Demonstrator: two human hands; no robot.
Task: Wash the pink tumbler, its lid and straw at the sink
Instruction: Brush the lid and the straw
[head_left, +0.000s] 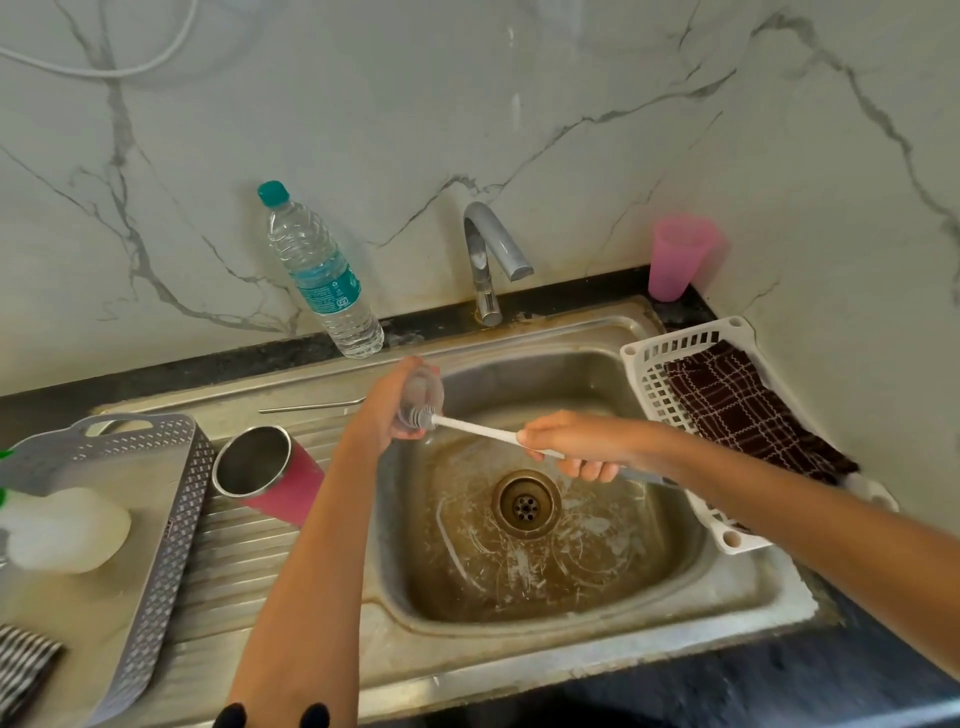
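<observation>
Left sleeve (231, 716) cut off | left fingers (402, 370) clasp blurred lid (423, 387) | right fingers (587, 470) grip brush (478, 430)

lid (418, 385): blurred; partly covered by left hand (384, 413); shape unclear
brush handle (478, 430): far end hidden inside right hand (576, 446)
grey tray (171, 545): cut by left edge
striped cloth (23, 662): cut by left edge

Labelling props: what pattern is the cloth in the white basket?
Cloth: dark brown, white checks; head view.

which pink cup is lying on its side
The steel-lined dark pink tumbler on the drainboard; the pale pink plastic cup stands upright at the back right.
</observation>
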